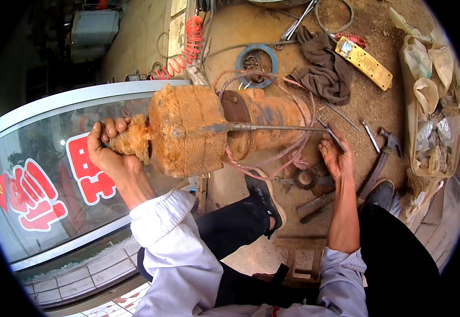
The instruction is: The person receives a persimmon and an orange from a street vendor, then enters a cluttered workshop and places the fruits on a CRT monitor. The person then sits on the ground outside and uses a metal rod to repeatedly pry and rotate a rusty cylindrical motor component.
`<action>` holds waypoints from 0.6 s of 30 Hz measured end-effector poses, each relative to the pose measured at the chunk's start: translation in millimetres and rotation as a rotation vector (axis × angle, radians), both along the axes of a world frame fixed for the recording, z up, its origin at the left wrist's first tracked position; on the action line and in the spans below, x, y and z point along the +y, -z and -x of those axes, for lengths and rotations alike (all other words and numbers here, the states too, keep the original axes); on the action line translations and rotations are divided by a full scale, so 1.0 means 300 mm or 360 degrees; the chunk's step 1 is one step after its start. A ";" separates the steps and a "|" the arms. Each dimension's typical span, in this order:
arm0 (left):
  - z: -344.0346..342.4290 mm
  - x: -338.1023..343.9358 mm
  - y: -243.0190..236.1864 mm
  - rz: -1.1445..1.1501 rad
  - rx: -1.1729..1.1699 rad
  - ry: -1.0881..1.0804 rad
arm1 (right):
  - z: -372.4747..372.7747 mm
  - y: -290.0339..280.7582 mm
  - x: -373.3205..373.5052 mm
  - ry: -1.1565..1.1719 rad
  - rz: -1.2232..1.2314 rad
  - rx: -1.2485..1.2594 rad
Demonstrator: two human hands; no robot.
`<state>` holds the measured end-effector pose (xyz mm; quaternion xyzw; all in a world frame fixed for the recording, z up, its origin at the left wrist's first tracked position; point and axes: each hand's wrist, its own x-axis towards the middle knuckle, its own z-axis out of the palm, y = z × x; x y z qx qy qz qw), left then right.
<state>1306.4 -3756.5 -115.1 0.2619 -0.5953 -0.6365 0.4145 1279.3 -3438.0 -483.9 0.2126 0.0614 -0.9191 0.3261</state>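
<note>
A heavily rusted pump-like machine [187, 127], with a blocky body and a rounded motor-like end [275, 116], lies crosswise in front of me. My left hand [115, 148] is wrapped round the crusted stub [135, 138] at its left end. Along the rounded end runs a long T-handle socket wrench [283, 128], its socket end against the blocky body. My right hand [338, 156] is closed on the wrench's crossbar at the right. A pinkish rope [293, 158] loops loosely around the rounded end.
A blue-rimmed bowl [273, 59] of small metal parts stands beyond the machine. Farther right lie a brown cloth [325, 71], a yellow power strip [365, 63] and a hammer [375, 171]. Plastic bags fill a tray [444, 171]. A glass panel with red lettering [90, 169] borders the left.
</note>
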 end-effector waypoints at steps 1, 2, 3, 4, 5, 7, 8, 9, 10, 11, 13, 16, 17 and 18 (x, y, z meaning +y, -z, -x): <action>0.005 0.001 -0.003 -0.0007 0.0000 -0.0005 | -0.009 0.004 0.002 0.0023 -0.0026 0.0048; 0.011 0.011 -0.005 -0.0015 -0.0001 -0.0012 | -0.013 0.005 0.004 0.0025 -0.0011 0.0035; 0.015 0.018 -0.006 -0.0023 -0.0002 -0.0019 | -0.016 0.006 0.004 0.0028 0.0003 0.0022; 0.018 0.022 -0.006 -0.0027 0.0004 -0.0025 | -0.015 0.009 0.005 0.0031 0.0016 0.0009; 0.017 0.023 -0.005 -0.0032 0.0006 -0.0031 | -0.015 -0.011 -0.006 0.0032 -0.0086 0.0000; 0.012 0.019 -0.006 -0.0029 0.0001 -0.0029 | -0.003 -0.073 -0.045 0.0032 -0.0287 -0.0019; 0.012 0.016 -0.004 -0.0026 0.0000 -0.0018 | 0.012 -0.056 -0.045 -0.0076 -0.0333 0.0060; 0.013 0.013 -0.002 -0.0024 0.0000 -0.0008 | 0.034 -0.035 -0.042 -0.0184 -0.0379 0.0139; 0.013 0.008 -0.001 -0.0019 0.0000 -0.0005 | 0.050 -0.016 -0.044 -0.0293 -0.0425 0.0218; 0.010 0.002 0.000 -0.0013 -0.0002 -0.0009 | 0.064 -0.025 -0.055 -0.0257 -0.0559 0.0208; 0.006 -0.002 -0.004 -0.0008 -0.0003 -0.0021 | 0.086 -0.047 -0.078 -0.0184 -0.0823 0.0186; 0.002 -0.007 -0.011 -0.0020 0.0003 -0.0030 | 0.100 -0.042 -0.107 -0.0078 -0.0720 0.0212; 0.002 -0.011 -0.005 -0.0040 0.0016 -0.0024 | 0.108 -0.037 -0.111 -0.0060 -0.0679 0.0201; 0.003 -0.014 0.002 -0.0059 0.0028 -0.0018 | 0.114 -0.033 -0.118 -0.0007 -0.0665 0.0172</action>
